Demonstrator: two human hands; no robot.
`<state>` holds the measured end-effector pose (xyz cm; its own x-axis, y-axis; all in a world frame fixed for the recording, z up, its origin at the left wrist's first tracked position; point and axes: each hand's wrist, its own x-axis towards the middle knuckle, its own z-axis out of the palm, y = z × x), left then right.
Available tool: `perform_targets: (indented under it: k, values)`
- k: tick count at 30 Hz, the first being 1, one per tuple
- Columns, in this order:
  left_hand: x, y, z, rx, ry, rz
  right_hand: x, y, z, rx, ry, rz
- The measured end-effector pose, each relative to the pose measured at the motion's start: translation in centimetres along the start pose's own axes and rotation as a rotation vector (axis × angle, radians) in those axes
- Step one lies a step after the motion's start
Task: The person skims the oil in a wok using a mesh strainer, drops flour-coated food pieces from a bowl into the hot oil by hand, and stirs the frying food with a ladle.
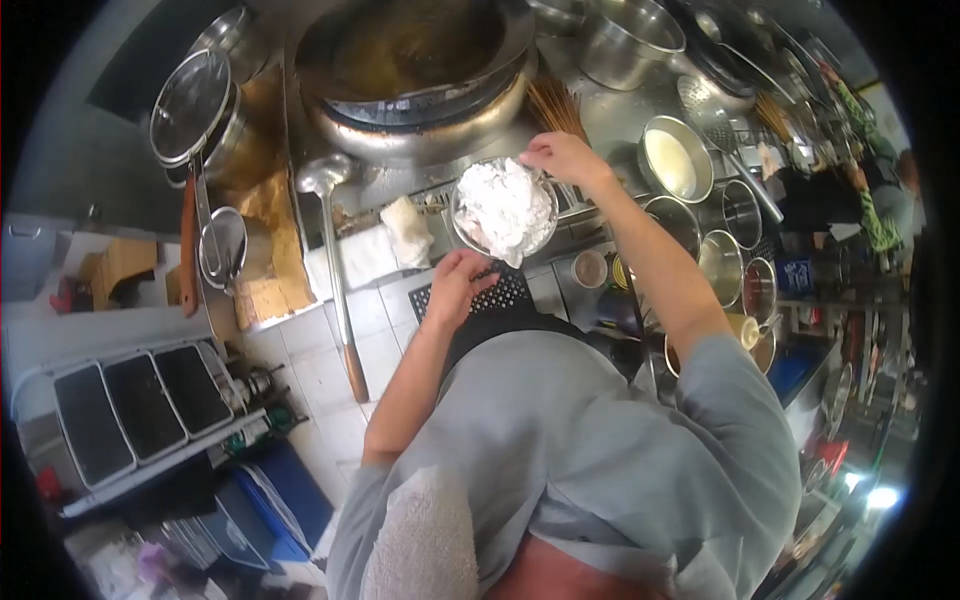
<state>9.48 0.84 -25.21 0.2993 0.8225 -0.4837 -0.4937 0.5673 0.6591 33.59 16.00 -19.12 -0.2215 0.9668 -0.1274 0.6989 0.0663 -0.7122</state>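
A round metal bowl [463, 226] heaped with a white, powdery food [505, 203] is at the counter's front edge, below the wok. My right hand [562, 158] is at the bowl's upper right rim, its fingertips pressed together there. My left hand [461, 287] is just below the bowl's lower left side, fingers apart, with nothing seen in it. Left of the bowl lies a folded white cloth [407, 232]. A long-handled ladle [335, 262] rests farther left, its handle pointing towards me.
The large wok [415, 50] sits on its burner ahead. Strainers [192, 108] rest over pots at the left. To the right are a bowl of pale yellow liquid [672, 160], several metal containers [720, 266] and a perforated skimmer [705, 104]. A bamboo brush [557, 107] stands beside the wok.
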Motion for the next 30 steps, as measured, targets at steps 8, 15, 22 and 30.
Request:
perform_targets:
  k: [8,15,22,30]
  values:
    - [2.9,-1.8,2.2,-0.121,0.169,0.152,0.7,-1.1,-0.2,-0.024,-0.229,-0.061]
    - [2.8,-1.2,1.8,-0.103,0.178,0.139,-0.9,-4.7,-3.5,-0.044,-0.316,-0.171]
    - [-1.7,4.9,3.2,-0.084,0.116,0.185,-3.7,-11.7,-7.7,0.103,-0.380,-0.219]
    - [-4.7,12.4,4.2,-0.104,0.127,0.313,2.0,-22.7,-15.2,0.112,-0.130,-0.349]
